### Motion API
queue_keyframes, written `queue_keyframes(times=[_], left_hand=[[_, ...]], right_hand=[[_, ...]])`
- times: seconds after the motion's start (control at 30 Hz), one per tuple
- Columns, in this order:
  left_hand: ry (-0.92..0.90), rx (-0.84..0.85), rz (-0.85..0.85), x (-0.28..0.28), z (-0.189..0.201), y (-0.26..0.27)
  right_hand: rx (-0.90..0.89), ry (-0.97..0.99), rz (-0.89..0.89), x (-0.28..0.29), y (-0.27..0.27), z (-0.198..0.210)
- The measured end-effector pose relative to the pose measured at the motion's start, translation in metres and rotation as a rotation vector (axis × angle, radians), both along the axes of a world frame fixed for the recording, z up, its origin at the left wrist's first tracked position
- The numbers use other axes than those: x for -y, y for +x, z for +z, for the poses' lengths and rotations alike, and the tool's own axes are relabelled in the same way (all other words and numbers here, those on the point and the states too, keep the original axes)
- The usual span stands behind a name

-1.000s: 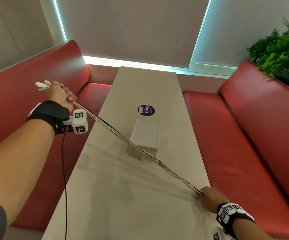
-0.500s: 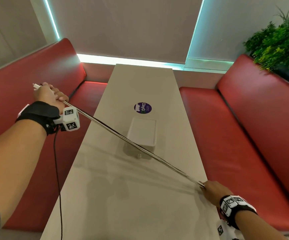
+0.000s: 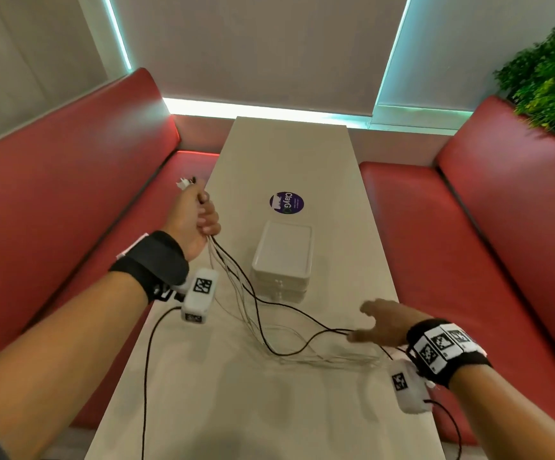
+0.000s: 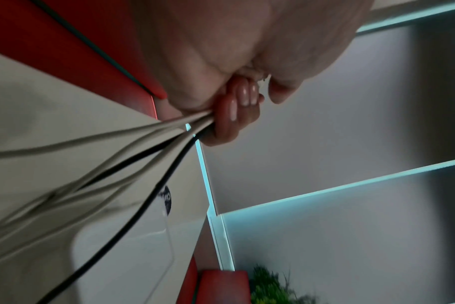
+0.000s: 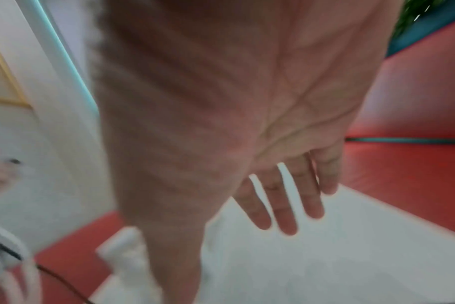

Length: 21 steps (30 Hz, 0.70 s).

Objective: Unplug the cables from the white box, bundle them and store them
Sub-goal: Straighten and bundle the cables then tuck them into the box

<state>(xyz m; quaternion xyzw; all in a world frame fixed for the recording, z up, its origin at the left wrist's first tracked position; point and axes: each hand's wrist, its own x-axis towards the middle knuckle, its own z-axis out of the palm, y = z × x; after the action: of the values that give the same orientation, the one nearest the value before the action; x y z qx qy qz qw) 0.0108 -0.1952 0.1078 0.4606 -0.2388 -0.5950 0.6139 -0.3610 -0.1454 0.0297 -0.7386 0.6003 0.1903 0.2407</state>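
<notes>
Box, white, rounded corners, lid shut, contents hidden, mid-table; purple sticker beyond it; left hand fisted around thin white and black cables, plugs protruding above; slack cables trail across table beneath right hand, fingers spread, holding nothing; red padded benches both sides.

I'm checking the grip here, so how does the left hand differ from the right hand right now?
The left hand is curled round the bunch of white and black cables; the right hand has straight, spread fingers and grips nothing. The left is raised above the beige table; the right hovers low by the slack ends. Both wear black wrist straps.
</notes>
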Motion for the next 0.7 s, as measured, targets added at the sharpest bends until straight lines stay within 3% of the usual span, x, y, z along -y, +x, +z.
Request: queue_keyframes(times=[0.13, 0.23, 0.33, 0.43, 0.57, 0.7], left_hand=[[-0.035, -0.116, -0.089, -0.022, -0.003, -0.024], [-0.052, -0.155, -0.115, -0.031, -0.007, -0.03], [-0.076, -0.155, -0.104, -0.04, -0.009, -0.027], [-0.069, -0.107, -0.058, -0.05, -0.008, -0.02], [-0.028, 0.128, 0.057, -0.06, -0.016, -0.013], [-0.039, 0.336, 0.101, -0.062, -0.022, -0.003]], right_hand=[[0.59, -0.206, 0.075, 0.006, 0.081, 0.033], [0.825, -0.188, 0.106, 0.005, 0.146, 0.048], [0.835, -0.098, 0.174, 0.001, 0.19, 0.045], [0.852, -0.072, 0.187, -0.006, 0.201, 0.036], [0.762, -0.084, 0.239, -0.015, 0.197, 0.038], [0.647, 0.052, 0.267, -0.013, 0.182, 0.043]])
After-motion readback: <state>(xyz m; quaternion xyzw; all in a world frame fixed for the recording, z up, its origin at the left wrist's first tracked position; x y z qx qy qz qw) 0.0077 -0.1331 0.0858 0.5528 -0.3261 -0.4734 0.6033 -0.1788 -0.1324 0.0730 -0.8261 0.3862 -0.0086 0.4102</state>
